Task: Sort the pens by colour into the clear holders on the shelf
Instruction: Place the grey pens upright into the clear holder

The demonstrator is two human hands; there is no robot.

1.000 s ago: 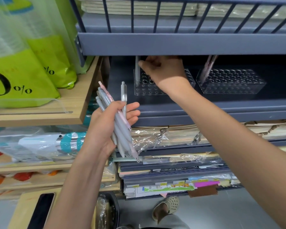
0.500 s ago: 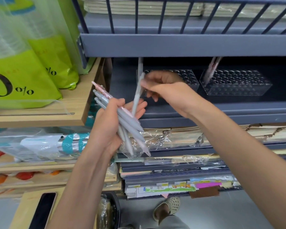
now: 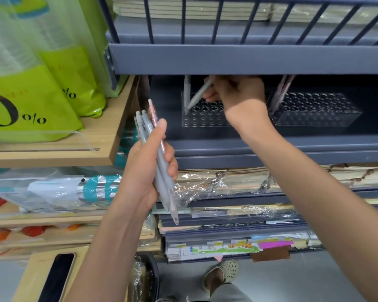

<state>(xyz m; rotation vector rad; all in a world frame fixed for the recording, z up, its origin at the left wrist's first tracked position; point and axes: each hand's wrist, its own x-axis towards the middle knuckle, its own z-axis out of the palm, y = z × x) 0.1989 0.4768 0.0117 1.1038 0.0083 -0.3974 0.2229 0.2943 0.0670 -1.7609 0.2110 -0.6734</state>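
Note:
My left hand (image 3: 147,168) grips a bundle of pens (image 3: 159,171), mostly grey with one pink among them, tips pointing down. My right hand (image 3: 236,92) reaches under the upper shelf and pinches a single grey pen (image 3: 200,93), tilted, its tip at the top holes of the left clear holder (image 3: 202,115). One grey pen (image 3: 186,92) stands upright in that holder's left corner. The right clear holder (image 3: 314,110) carries pink pens (image 3: 280,90) leaning at its left end.
The holders sit on a dark blue metal shelf (image 3: 271,147) under a low upper shelf front (image 3: 249,58). Green bags (image 3: 31,83) stand on a wooden shelf at left. Stacked wrapped paper goods fill the lower shelves. A phone (image 3: 57,277) lies on a wooden board bottom left.
My right hand pulled one grey pen out of the bundle and carried it up to the left holder. My left hand closed tighter round the remaining pens.

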